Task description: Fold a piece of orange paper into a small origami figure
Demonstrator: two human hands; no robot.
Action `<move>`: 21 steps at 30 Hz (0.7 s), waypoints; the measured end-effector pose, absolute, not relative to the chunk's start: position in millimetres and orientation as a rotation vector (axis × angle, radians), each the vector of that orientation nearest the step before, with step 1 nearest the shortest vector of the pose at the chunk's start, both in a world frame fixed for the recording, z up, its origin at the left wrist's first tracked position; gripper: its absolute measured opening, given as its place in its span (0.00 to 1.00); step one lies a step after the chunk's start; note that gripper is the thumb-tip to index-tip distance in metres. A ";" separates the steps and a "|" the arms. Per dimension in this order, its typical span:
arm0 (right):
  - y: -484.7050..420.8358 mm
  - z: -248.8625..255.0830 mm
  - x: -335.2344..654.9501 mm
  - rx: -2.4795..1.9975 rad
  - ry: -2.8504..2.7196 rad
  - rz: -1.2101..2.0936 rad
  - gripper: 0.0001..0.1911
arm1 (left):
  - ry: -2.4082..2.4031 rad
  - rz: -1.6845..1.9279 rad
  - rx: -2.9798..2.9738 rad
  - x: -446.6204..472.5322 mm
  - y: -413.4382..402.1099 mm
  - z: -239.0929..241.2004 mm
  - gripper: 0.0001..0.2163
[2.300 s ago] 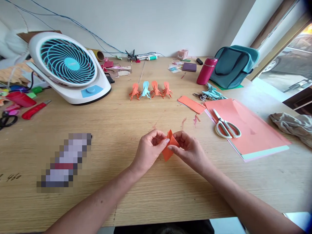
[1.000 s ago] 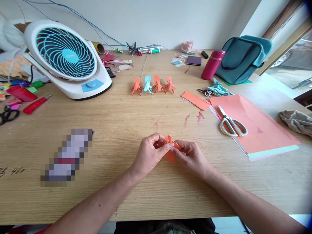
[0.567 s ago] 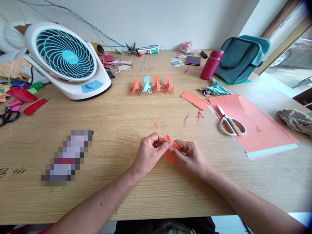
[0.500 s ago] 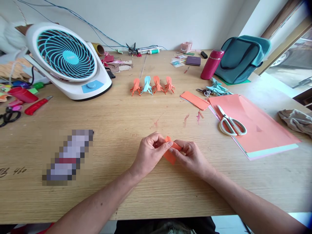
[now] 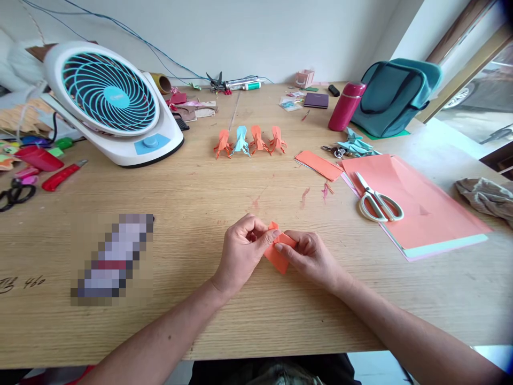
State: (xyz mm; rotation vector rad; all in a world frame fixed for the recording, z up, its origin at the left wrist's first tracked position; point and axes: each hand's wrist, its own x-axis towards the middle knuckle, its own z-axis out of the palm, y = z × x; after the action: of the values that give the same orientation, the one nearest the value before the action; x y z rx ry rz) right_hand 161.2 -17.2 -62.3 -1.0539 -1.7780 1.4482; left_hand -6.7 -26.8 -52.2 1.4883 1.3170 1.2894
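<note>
Between my hands is a small folded piece of orange paper (image 5: 277, 260), held just above the wooden table. My left hand (image 5: 242, 256) pinches its left side, the thumb lying across the upper part. On the other side my right hand (image 5: 316, 259) grips it between thumb and bent fingers. Part of the paper is hidden behind the fingers. Farther back stand several folded paper figures with thin legs: an orange one (image 5: 223, 143), a light blue one (image 5: 241, 141) and more orange ones (image 5: 277, 140).
Scissors (image 5: 379, 200) lie on large orange sheets (image 5: 436, 214) at the right, near a stack of orange strips (image 5: 319, 164). A fan (image 5: 112, 101) stands at the left, a red bottle (image 5: 347, 107) and teal bag (image 5: 395, 99) at back right. A blurred-out object (image 5: 116, 256) lies front left.
My left thumb has shifted slightly left, and more of the orange paper's lower part shows between my hands. Both hands keep their hold on it.
</note>
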 end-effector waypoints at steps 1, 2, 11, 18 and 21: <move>-17.1 -62.4 161.4 -1.051 -1.776 1.449 0.25 | 1.303 1.287 1.429 -6.4 -26.9 -53.2 0.15; -17.0 -62.4 161.6 -1.049 -1.773 1.448 0.25 | 1.281 1.284 1.370 -6.1 -26.9 -54.0 0.16; -17.3 -61.0 161.3 -1.034 -1.764 1.470 0.24 | 1.162 1.247 1.087 -4.3 -26.4 -52.2 0.17; -18.3 -64.1 162.8 -1.010 -1.749 1.455 0.23 | 1.147 1.207 1.131 -8.5 -25.5 -48.0 0.16; -19.4 -64.4 161.6 -1.034 -1.774 1.444 0.22 | 1.201 1.159 1.229 -10.0 -25.2 -47.6 0.13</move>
State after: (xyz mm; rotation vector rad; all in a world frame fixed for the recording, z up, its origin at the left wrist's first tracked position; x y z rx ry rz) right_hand 161.6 -19.4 -64.4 -1.0340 -1.7738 1.4445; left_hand -10.0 -25.2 -47.6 1.2286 1.2011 1.1587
